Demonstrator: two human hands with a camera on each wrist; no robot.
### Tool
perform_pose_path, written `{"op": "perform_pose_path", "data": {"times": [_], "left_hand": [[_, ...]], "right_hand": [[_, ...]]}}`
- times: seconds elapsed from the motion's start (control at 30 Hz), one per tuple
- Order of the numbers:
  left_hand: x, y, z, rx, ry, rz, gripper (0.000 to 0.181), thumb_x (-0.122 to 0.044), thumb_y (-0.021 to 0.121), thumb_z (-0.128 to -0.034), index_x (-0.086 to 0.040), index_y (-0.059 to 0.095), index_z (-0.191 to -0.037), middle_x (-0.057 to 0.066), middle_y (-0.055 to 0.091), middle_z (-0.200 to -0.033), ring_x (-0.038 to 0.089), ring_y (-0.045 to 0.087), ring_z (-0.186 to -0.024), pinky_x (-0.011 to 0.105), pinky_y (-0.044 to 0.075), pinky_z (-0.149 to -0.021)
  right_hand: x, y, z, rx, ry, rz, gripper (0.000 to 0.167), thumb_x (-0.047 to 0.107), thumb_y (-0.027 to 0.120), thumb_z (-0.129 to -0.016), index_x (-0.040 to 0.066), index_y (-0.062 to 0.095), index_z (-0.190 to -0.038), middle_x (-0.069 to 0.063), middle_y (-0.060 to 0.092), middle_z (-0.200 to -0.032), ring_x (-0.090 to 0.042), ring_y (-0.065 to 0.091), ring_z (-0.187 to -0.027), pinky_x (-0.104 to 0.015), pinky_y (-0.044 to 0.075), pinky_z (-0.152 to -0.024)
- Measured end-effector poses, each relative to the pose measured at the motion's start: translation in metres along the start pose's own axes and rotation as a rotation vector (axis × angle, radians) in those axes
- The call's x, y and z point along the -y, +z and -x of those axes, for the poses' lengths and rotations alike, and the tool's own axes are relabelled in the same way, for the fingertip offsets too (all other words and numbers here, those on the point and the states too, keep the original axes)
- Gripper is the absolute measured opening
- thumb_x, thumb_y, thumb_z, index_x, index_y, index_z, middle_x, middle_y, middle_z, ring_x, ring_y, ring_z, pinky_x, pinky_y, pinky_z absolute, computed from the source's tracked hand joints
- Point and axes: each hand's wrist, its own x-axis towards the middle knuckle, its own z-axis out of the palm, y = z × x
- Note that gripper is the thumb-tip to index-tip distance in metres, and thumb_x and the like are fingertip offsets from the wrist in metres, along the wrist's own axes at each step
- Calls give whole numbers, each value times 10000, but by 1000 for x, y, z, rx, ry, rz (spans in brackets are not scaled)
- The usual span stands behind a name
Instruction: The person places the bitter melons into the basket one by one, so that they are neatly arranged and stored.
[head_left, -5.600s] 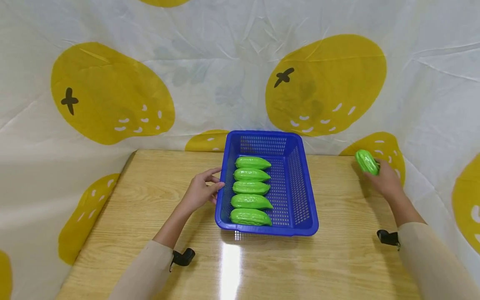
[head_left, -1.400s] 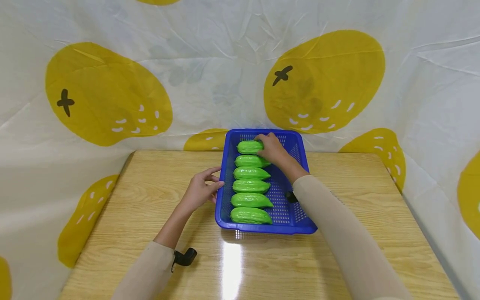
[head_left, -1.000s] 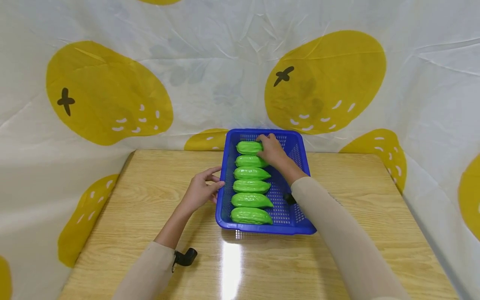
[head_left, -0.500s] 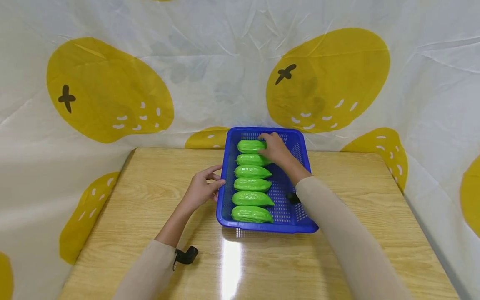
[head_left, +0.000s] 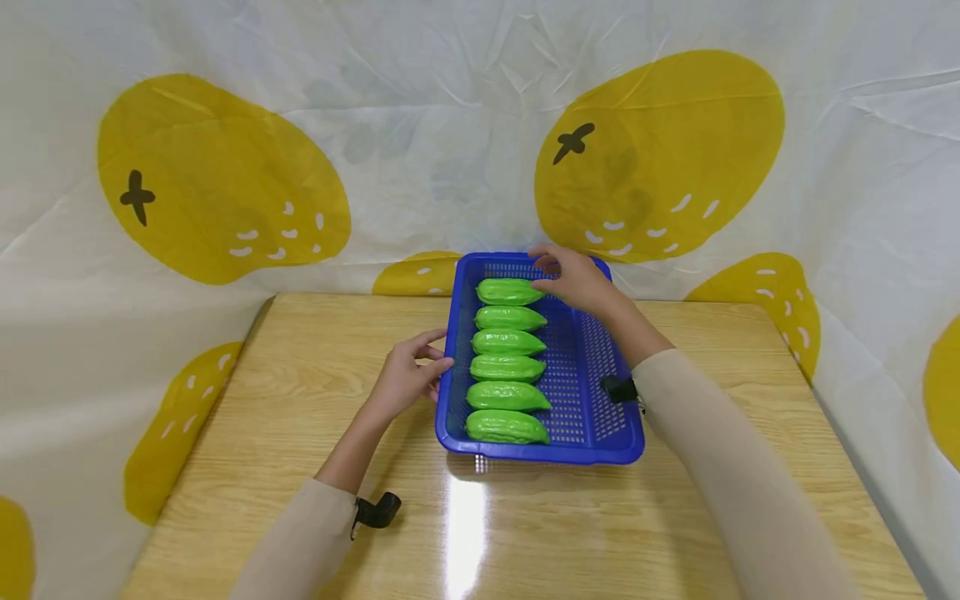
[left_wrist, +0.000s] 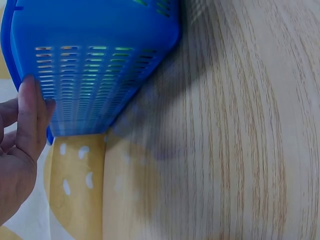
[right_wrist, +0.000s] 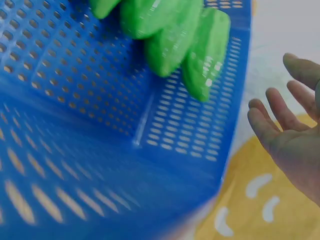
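Observation:
A blue perforated basket (head_left: 567, 454) stands on the table with several glossy green bitter gourds in a column along its left side. My left hand (head_left: 405, 379) holds the basket's left rim, thumb over the edge and fingers against the outer wall; the left wrist view shows those fingers (left_wrist: 31, 112) on the slotted side. By the far rim my right hand (head_left: 577, 279) has its fingers spread, just beside the tip of the farthest bitter gourd (head_left: 506, 292). In the right wrist view that hand (right_wrist: 295, 135) holds nothing and is apart from the gourds.
The basket sits on a wood-grain table (head_left: 322, 350), close to its back edge. A white cloth with yellow fruit prints (head_left: 442, 167) hangs behind and at the sides. Black cameras (head_left: 378, 510) are strapped to both wrists.
Earlier my right hand carried a bitter gourd from the far right into the basket's far end. It has now let go and moved up and right. The left hand stays on the rim.

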Motion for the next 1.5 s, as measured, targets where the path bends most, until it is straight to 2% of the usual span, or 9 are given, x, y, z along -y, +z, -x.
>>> {"op": "perform_pose_path", "data": {"times": [0.2,0.43,0.57,0.93,1.07,1.13,1.27,1.37,1.5], "left_hand": [[1,1,2,-10,-8,9,542,-26,700,-973,-56,540,-1489,241,694,-1050,152,651,-582,499,649,-514],[2,0,2,-8,8,2,538,-40,700,-977,-60,540,-1490,258,692,-1063,161,659,-585,601,633,-562],[5,-2,2,-5,8,-5,535,-49,702,-978,-55,540,-1488,272,688,-1071,152,661,-590,603,632,-564],[4,-7,6,-1,-11,-26,535,-51,682,-992,-60,522,-1503,265,684,-1084,161,674,-588,543,653,-554],[3,-13,9,-4,-20,-33,535,-109,651,-1024,-52,480,-1528,272,666,-1149,258,728,-661,481,678,-591],[1,-18,10,-35,12,-82,529,-168,637,-1040,-63,475,-1533,255,665,-1189,327,754,-753,481,687,-648],[-7,-34,13,-122,132,-331,533,-280,608,-1060,-89,474,-1539,201,657,-1307,397,727,-1044,493,670,-863],[-15,-44,17,-152,197,-537,565,-328,584,-1070,-81,444,-1558,195,592,-1432,407,620,-1259,557,571,-1059],[-22,-54,21,-153,213,-721,614,-378,542,-1082,-70,384,-1588,224,464,-1550,426,457,-1426,632,422,-1187]], "right_hand": [[1,-21,17,19,-34,-48,556,199,655,-1032,103,450,-1539,-210,512,-1500,-383,476,-1402,-572,485,-1135],[-7,-38,40,-10,-60,-34,516,221,640,-1042,122,479,-1522,-187,529,-1498,-391,485,-1400,-593,473,-1147],[-15,-45,58,-23,-28,-19,511,281,623,-1051,132,482,-1519,-181,522,-1511,-394,472,-1417,-605,462,-1161],[-28,-60,102,-196,-13,83,502,279,546,-1086,54,458,-1525,-218,490,-1526,-426,442,-1413,-636,399,-1195],[-33,-58,112,-240,-14,173,515,301,508,-1098,39,445,-1536,-245,448,-1545,-458,401,-1424,-686,377,-1173],[-34,-57,116,-268,-9,215,524,314,491,-1101,29,442,-1538,-263,432,-1550,-476,379,-1436,-709,363,-1163],[-37,-53,125,-338,-15,298,516,290,488,-1100,0,448,-1526,-284,418,-1559,-491,356,-1454,-713,337,-1182],[-40,-47,133,-374,-16,372,530,260,505,-1094,-22,424,-1536,-292,398,-1571,-503,351,-1454,-704,328,-1199],[-47,-39,142,-419,-37,468,569,211,577,-1059,-59,404,-1530,-315,378,-1570,-525,361,-1435,-703,340,-1195]]}}
